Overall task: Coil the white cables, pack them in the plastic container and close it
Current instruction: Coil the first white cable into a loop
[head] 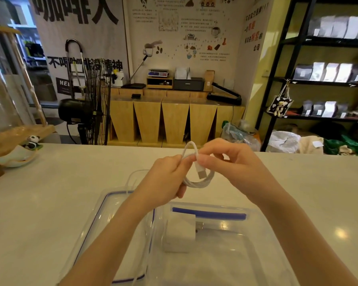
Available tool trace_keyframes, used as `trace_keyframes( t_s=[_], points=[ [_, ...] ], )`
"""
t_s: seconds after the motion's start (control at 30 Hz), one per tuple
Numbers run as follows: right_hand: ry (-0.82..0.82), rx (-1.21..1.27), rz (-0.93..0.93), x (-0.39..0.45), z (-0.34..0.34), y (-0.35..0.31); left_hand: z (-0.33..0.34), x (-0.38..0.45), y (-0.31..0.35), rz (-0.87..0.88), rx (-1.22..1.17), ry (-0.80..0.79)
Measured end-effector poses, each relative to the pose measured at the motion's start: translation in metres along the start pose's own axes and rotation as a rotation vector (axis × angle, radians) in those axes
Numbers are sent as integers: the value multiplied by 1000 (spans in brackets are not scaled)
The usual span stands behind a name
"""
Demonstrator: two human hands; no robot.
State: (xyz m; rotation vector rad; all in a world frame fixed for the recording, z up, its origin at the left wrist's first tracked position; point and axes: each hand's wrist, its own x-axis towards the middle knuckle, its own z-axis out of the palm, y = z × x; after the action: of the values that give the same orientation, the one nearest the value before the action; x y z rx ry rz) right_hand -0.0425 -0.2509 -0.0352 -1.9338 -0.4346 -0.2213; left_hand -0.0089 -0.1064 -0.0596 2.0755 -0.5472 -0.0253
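A coiled white cable (pixel 196 183) hangs in the air above the table, its USB plug pointing down inside the loop. My left hand (pixel 165 180) grips the coil's left side. My right hand (pixel 225 159) pinches the cable's end at the top of the coil. Below the hands stands the open clear plastic container (pixel 256 234) with a blue strip at its far rim; a white charger block (pixel 180 234) lies inside. The clear lid (pixel 103 215) with a blue seal lies to its left, and another loose white cable (pixel 135 174) runs over it.
A white bowl with a panda figure (pixel 19 153) sits at the table's far left beside a wooden stand. Beyond the table's far edge are a black fan (pixel 87 112), wooden cabinets and black shelving at the right.
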Motion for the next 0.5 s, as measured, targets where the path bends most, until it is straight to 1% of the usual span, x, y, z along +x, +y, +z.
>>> trace_keyframes(
  t_s=[0.1,0.2,0.27,0.4,0.43,0.5],
  points=[
    [107,-110,-70,3,0,7,-7,-2,3,-46,-229,-66],
    [315,-290,-137,6,3,16,-12,-2,2,-29,-293,-78],
    [394,-277,-141,6,6,19,-12,-2,1,-13,-294,-67],
    [456,-60,-104,5,15,17,-9,-3,2,48,-307,-53],
    [439,-8,-71,5,14,16,-9,-3,3,58,-315,-57],
    [298,88,21,6,9,14,-9,-3,3,77,-334,-73]
  ],
)
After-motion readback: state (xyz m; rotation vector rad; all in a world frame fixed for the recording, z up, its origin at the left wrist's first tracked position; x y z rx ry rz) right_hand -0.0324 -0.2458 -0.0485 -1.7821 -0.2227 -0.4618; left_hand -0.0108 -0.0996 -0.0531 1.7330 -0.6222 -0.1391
